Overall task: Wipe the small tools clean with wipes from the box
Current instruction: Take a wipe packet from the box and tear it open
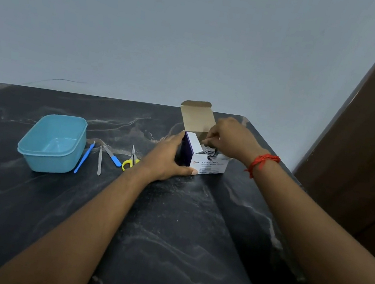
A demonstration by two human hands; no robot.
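On the dark surface (166, 225), well right of a blue tub (53, 160), the open box (210, 164) stands clamped by the left grip (169, 156). The right grip (230, 136) curls into its crumpled wipes (212, 153); whether it pinches one cannot be told. A hard tug could drag out several, or tip the box onto the small tools (99, 161) lying between.

Head view — looks forward and down, close over the table (166, 225).
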